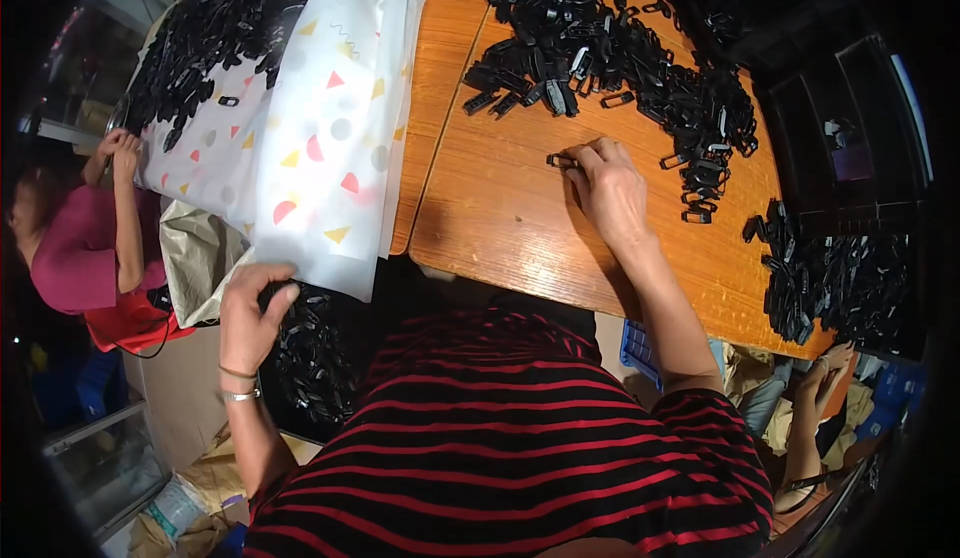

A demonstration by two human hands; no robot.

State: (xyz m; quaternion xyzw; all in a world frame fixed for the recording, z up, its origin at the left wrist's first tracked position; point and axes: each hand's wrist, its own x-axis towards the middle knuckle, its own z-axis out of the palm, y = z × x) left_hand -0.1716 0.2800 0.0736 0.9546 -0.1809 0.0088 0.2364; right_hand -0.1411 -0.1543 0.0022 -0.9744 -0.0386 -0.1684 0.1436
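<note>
The right hand (608, 190) is over the orange-brown wooden desk (500, 183), fingers bent and thumb drawn in, pinching one end of a small black oblong plastic clip (561, 161). That clip is near the middle of the bare wood, apart from a dense heap of similar black plastic pieces (590, 53) that covers the far part and trails down the right side. The left hand (252, 313) is at the near left, thumb and fingers loosely parted with nothing visible between them. It is beside the near end of a white plastic sheet printed with red, yellow and grey shapes (335, 173); whether the fingertips touch it, I cannot tell. More black pieces (315, 358) lie below that hand.

The hold on the clip looks shallow, so a slight twist of the fingers could let it skid away. If it slid toward the heap, it would be hard to pick out among pieces so alike. The sheet is smooth and also carries a far-left pile of black pieces (215, 33); a tug on its near end could drag some loose. At the right, a crowded pile of black pieces (835, 278) might spill if a forearm knocks it.
</note>
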